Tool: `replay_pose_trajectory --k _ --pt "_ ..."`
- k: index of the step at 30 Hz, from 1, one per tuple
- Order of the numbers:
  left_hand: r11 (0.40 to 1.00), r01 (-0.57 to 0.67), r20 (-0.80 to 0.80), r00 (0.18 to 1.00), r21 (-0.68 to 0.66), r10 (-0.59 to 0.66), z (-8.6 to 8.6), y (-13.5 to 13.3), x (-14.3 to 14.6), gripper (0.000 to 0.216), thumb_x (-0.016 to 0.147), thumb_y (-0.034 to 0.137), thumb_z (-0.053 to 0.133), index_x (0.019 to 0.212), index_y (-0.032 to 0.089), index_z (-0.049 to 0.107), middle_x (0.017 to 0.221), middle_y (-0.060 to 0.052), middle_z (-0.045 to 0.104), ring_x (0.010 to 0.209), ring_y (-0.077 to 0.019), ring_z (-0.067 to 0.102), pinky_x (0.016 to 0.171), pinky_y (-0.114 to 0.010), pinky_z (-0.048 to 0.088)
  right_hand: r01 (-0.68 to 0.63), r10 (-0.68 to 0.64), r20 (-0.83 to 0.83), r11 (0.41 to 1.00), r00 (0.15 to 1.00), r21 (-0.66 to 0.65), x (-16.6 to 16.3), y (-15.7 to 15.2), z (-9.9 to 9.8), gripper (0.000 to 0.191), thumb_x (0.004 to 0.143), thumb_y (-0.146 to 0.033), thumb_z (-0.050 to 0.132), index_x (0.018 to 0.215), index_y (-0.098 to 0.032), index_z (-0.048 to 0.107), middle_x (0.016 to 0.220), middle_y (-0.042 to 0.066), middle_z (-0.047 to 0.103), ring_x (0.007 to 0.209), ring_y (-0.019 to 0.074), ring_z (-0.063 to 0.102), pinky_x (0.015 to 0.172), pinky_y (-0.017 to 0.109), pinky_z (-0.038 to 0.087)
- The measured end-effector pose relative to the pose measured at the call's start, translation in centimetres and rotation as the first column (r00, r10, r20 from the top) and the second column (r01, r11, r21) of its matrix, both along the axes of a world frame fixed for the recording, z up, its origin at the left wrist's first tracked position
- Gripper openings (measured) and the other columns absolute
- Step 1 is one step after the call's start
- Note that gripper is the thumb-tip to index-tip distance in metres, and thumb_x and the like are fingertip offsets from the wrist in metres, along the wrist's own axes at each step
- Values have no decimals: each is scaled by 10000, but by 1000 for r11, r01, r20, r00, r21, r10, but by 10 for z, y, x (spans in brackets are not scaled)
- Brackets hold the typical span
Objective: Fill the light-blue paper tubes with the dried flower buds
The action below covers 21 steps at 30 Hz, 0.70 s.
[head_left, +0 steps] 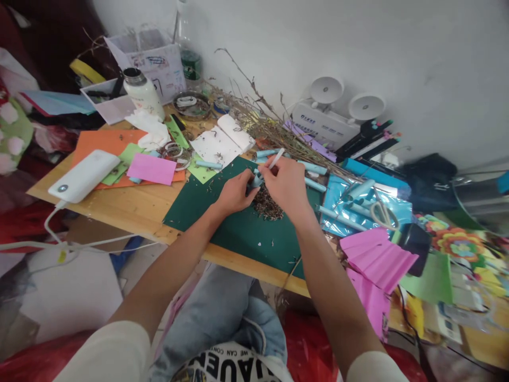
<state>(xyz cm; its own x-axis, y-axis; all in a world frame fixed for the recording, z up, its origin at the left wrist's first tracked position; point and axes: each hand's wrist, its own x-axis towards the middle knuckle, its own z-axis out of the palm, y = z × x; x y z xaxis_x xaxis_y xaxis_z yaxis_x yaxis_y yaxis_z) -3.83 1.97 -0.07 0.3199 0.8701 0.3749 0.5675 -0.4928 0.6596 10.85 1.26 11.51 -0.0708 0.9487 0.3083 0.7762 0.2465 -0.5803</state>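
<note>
My left hand has its fingers closed round a small light blue paper tube. My right hand pinches a thin white stick, its lower end at or near the tube's mouth; the fingers hide the exact contact. Just under both hands, a heap of brown dried plant bits lies on a dark green mat. More light blue paper rolls lie nearby, such as one roll left of the hands and another roll to the right.
Dry twigs lie along the wall. A white power bank, orange paper and a white bottle stand or lie at the left. Scissors rest on a blue plastic packet beside folded pink paper.
</note>
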Motion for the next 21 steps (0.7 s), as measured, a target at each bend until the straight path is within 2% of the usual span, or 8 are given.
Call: replay_pose_trajectory --k 4,7,11,15,21 --pt "1000 -5 -4 1000 0 5 0 0 0 183 871 333 554 947 211 441 900 -54 643 750 -187 644 658 -303 499 48 -45 -94 999 995 22 -1 1 -3 180 878 -325 597 758 -199 644 601 -9 599 559 152 519 629 306 387" --pt "1000 9 8 1000 1 -9 0 0 0 178 867 320 555 944 211 436 897 -53 633 756 -183 643 665 -298 508 45 -44 -96 999 994 10 0 2 -7 178 858 -304 618 713 -201 623 581 -18 578 559 150 514 639 308 388" --pt "1000 10 23 1000 3 -10 -1 1 0 180 872 326 555 946 212 437 895 -50 624 771 -181 647 686 -298 521 66 -61 -136 997 989 33 0 2 -10 196 899 -342 581 769 -203 628 609 -17 589 556 148 521 630 306 393" --pt "1000 17 21 1000 7 -17 -1 1 0 178 867 317 553 947 210 435 896 -53 624 756 -184 642 677 -303 524 38 -36 -96 999 995 10 -2 3 -11 195 883 -313 608 721 -204 603 592 -17 579 566 149 523 639 308 390" --pt "1000 14 26 1000 4 -14 0 0 0 178 869 322 550 947 213 433 903 -51 625 765 -181 642 680 -303 528 80 -78 -130 997 988 8 -2 4 -11 160 886 -302 605 758 -207 605 618 -15 590 576 153 529 663 319 404"
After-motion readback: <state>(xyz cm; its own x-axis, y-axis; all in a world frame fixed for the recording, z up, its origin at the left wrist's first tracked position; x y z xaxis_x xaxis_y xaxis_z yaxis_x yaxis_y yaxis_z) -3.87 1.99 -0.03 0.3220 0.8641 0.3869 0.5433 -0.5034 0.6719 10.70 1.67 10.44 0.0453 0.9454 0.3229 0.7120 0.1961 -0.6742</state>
